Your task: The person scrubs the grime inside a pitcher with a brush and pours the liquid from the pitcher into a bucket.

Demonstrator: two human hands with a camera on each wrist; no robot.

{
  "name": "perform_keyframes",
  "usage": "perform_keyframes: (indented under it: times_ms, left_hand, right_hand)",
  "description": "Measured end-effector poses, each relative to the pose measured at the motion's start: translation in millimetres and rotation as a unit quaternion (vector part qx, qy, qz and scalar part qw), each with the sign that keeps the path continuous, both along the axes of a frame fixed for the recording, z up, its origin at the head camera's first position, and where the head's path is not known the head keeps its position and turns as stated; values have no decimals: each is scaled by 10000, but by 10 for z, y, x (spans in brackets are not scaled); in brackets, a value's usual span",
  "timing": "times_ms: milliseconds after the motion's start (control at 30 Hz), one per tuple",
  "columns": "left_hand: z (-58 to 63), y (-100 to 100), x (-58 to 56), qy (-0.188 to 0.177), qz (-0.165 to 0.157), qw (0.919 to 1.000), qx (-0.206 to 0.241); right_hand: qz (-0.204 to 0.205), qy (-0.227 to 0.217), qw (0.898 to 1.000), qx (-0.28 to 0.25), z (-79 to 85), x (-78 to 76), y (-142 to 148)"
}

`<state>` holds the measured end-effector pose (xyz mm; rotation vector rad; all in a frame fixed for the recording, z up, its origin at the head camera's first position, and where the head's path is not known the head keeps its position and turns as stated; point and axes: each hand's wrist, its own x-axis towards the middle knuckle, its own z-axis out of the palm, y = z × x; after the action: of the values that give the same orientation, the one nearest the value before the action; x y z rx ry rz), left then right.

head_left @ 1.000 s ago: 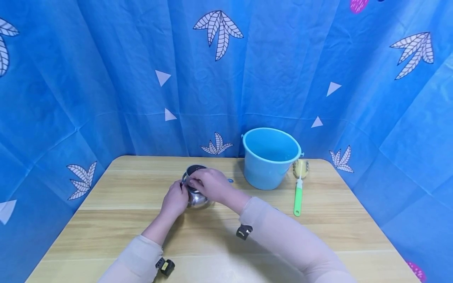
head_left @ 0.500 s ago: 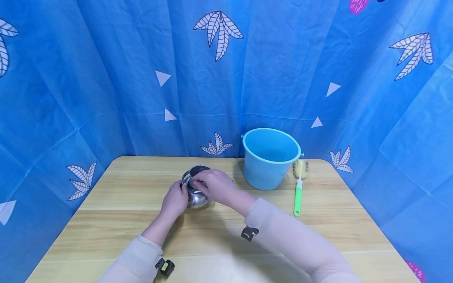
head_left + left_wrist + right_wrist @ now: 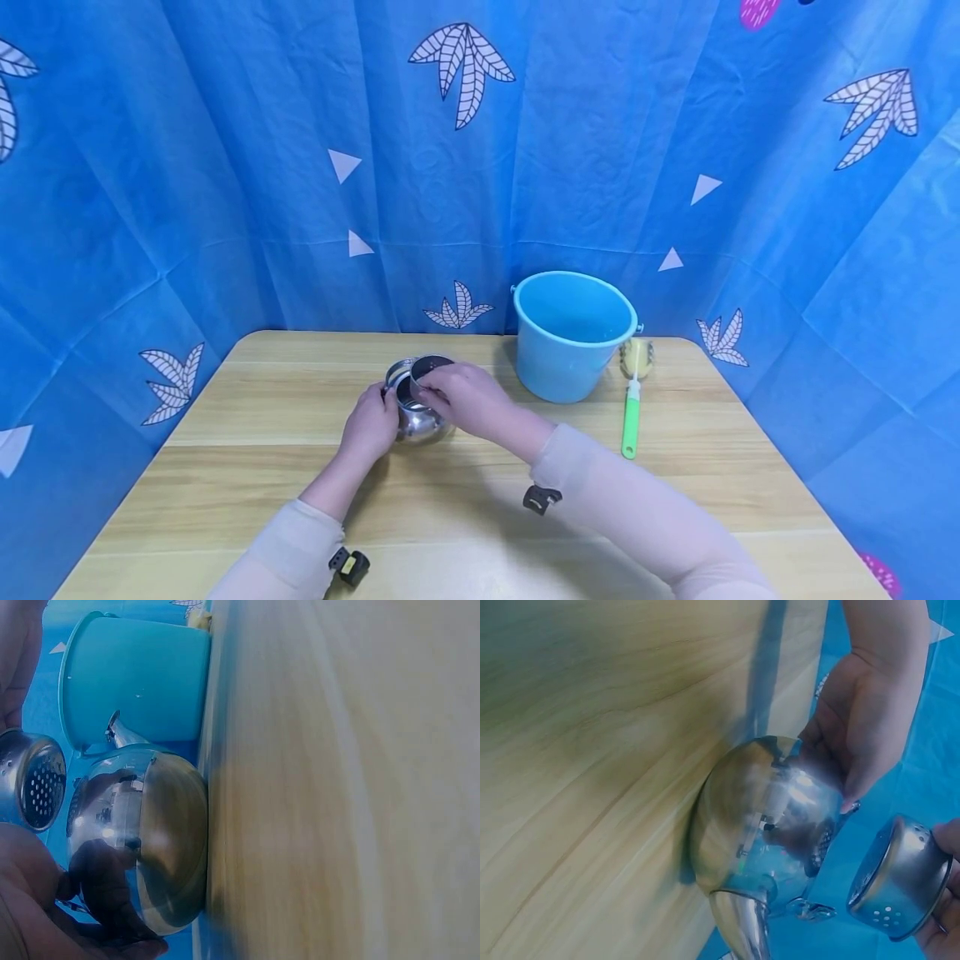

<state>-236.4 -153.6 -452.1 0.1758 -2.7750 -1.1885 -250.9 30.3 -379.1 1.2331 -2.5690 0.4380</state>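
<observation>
Right hand [image 3: 468, 402] and metal strainer [image 3: 904, 877] have shifted rightward since the first head frame, baring more of the pot's mouth. Blue curtain [image 3: 262, 167], leaf and triangle prints, behind everything. Wooden table [image 3: 262, 471] below. Light-blue bucket [image 3: 558, 367] upright at back, right of center. Shiny metal teapot [image 3: 423, 427] upright on table, left of bucket, spout on bucket side; left hand [image 3: 371, 421] clamped on it at the side opposite the spout. Green-handled brush [image 3: 632, 421] lies flat, yellowish head just beside bucket. Strainer smallest: pinched in right-hand fingers, just above pot opening, not touching, perforated bottom toward pot.
</observation>
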Motion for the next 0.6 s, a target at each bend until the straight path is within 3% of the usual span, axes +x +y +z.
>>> perform_keyframes:
  times_ms: [600]
  left_hand:
    - [-25, -7, -13, -7, -2, 10000, -21]
  right_hand:
    - [148, 181, 9997, -8, -39, 79, 227]
